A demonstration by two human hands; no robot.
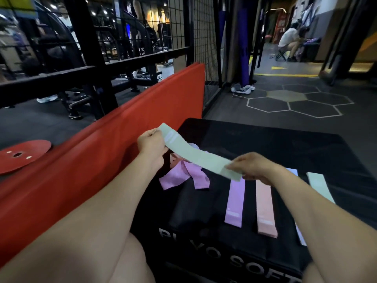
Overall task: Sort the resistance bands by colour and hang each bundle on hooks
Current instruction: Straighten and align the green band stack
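Note:
I hold a pale green resistance band (195, 153) stretched flat in the air above a black soft box (265, 139). My left hand (152, 145) pinches its far end and my right hand (255, 165) pinches its near end. Under the band lies a loose heap of purple bands (179, 175). Laid out straight on the box are a purple band (234, 203), a pink band (265, 209), a light blue band (301, 234) partly hidden by my right arm, and another pale green band (320, 185).
A folded red mat (102, 152) stands along the box's left side, with a red disc (22, 155) on the floor beyond it. Black rack rails (91, 70) and wire mesh rise behind. A person sits far back right (289, 41). Dark floor with hexagon marks lies to the right.

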